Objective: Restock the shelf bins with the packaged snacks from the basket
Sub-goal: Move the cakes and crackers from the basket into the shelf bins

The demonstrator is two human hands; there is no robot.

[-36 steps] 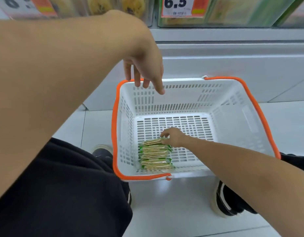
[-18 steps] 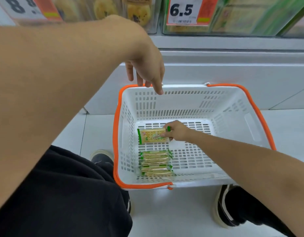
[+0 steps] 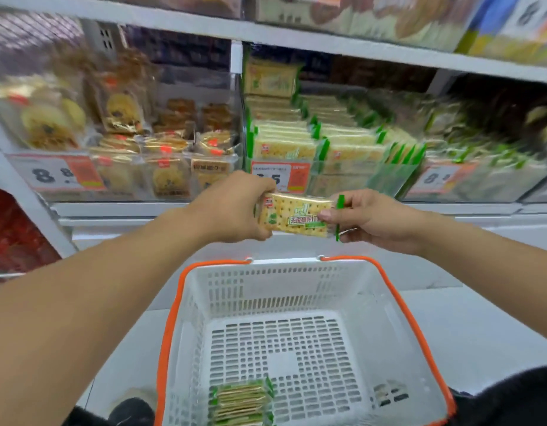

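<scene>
Head view showed the left hand (image 3: 232,207) and right hand (image 3: 373,219) pinching one cracker packet (image 3: 295,215) by its ends. At six o'clock below it, the basket (image 3: 398,302) held a stack of packets (image 3: 240,401).

The pack (image 3: 295,217) between the two hands is wrapped in glossy plastic film, clear over pale crackers, with a green sealed edge at the right. The basket (image 3: 284,290) is white moulded plastic, smooth and slotted, faintly shiny, its rim (image 3: 398,305) a bright orange plastic. The stack (image 3: 240,402) near its front shows the same shiny film. On the far shelf, the bins (image 3: 186,179) are clear hard plastic (reflections smear them), the price tags (image 3: 60,175) look like printed paper, though blur makes that uncertain. The floor (image 3: 487,327) is pale, smooth and slightly glossy.
</scene>
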